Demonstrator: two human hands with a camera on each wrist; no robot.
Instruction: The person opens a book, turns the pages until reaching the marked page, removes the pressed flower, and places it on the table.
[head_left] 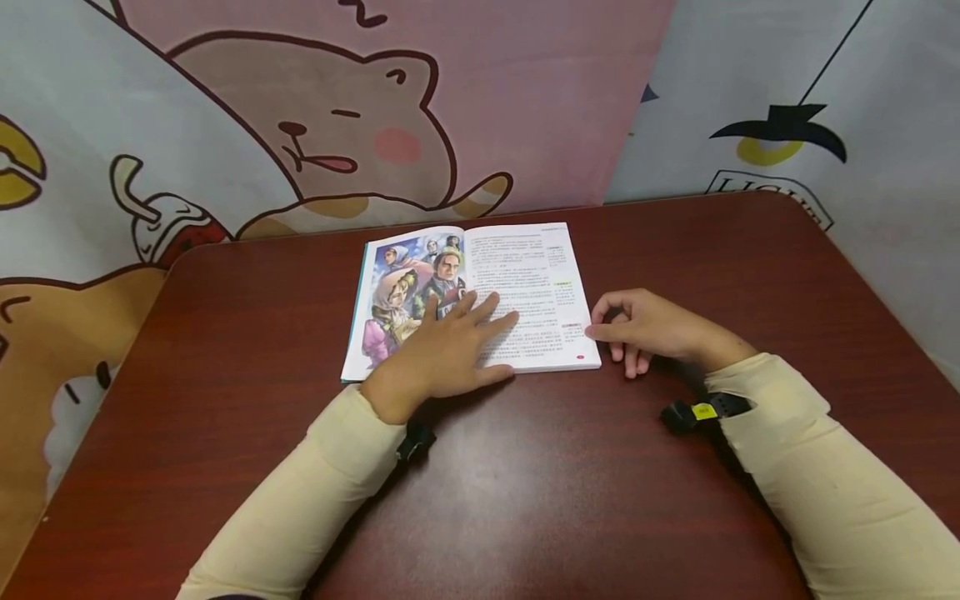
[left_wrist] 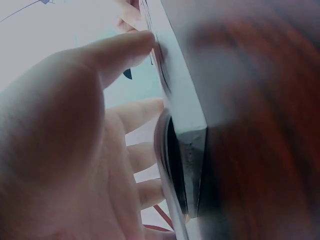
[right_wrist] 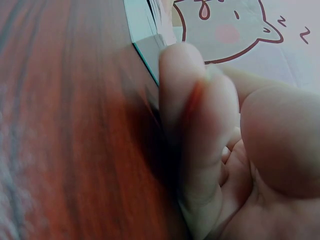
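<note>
An open book lies on the table, a coloured picture filling its left page and printed text its right. My left hand rests across the lower middle of the spread, fingers apart. In the left wrist view, the thumb and fingertips meet the paper beside the book's thick lower edge. At the right margin, my right hand pinches the edge of the right page between thumb and bent index finger. Its other fingers curl beside the book, hiding the pinch in the right wrist view.
The dark red-brown table extends around the book on all sides. Behind it hangs a cloth printed with cartoon animals. A black strap with a yellow label circles the right wrist.
</note>
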